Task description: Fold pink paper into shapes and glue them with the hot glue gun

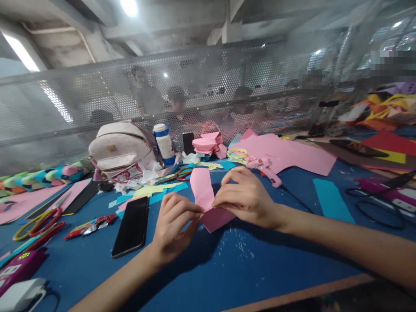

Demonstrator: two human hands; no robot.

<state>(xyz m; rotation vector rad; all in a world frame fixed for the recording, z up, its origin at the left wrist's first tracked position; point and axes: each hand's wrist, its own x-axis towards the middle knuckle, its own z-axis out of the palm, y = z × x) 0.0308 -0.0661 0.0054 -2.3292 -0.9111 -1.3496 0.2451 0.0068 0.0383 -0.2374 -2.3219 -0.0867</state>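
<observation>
Between my two hands is a piece of pink paper (202, 186), bent so that one part stands up and another part slants down toward me. My left hand (175, 225) pinches its left edge near the bend. With thumb and fingers closed, my right hand (244, 197) grips the same bend from the right and hides part of the paper. A pink glue gun (264, 169) lies just beyond my right hand, its dark cord trailing right. Left of my left hand lies a black smartphone (131, 226).
Scissors (48, 223), a red snack packet (91, 226) and a purple power strip (22, 268) lie left. Behind are a pale backpack (121, 145), a bottle (164, 145) and pink sheets (286, 154). A blue strip (331, 200) lies right. People sit beyond a perforated metal screen (201, 93).
</observation>
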